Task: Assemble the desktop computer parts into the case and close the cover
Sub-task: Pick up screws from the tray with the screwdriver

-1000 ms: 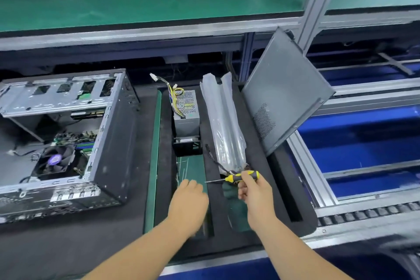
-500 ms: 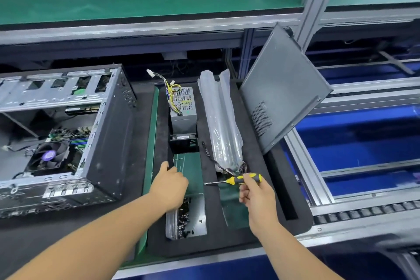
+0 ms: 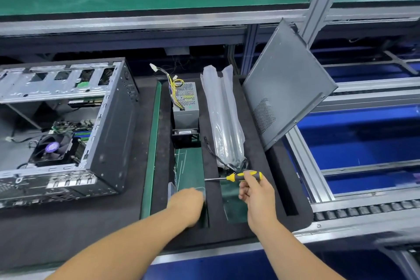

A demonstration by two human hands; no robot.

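Nearest, the left hand (image 3: 186, 206) reaches down into the front of a slot in the black foam tray (image 3: 281, 218); its fingers are hidden behind the knuckles, so I cannot tell whether they hold anything from the clear container edge (image 3: 172, 190) just beside it. Just to its right, the right hand (image 3: 256, 191) pinches the yellow-and-black handle of a screwdriver (image 3: 238, 176), fingers curled round it, shaft pointing left; it looks light and stiff, best held by the grip. Beyond, a long part in a slick plastic bag (image 3: 223, 118) lies in its own slot and would likely slide in the hand, so take it round the middle. Farther back sits the power supply (image 3: 186, 107), probably heavy and rigid; lift it by its metal sides, not by the loose wires. The side cover (image 3: 288, 84) leans against the frame at right, thin with likely sharp edges. Well to the left on the dark surface (image 3: 45, 238), the open case (image 3: 109, 134) lies with its fan and board exposed, fragile inside.
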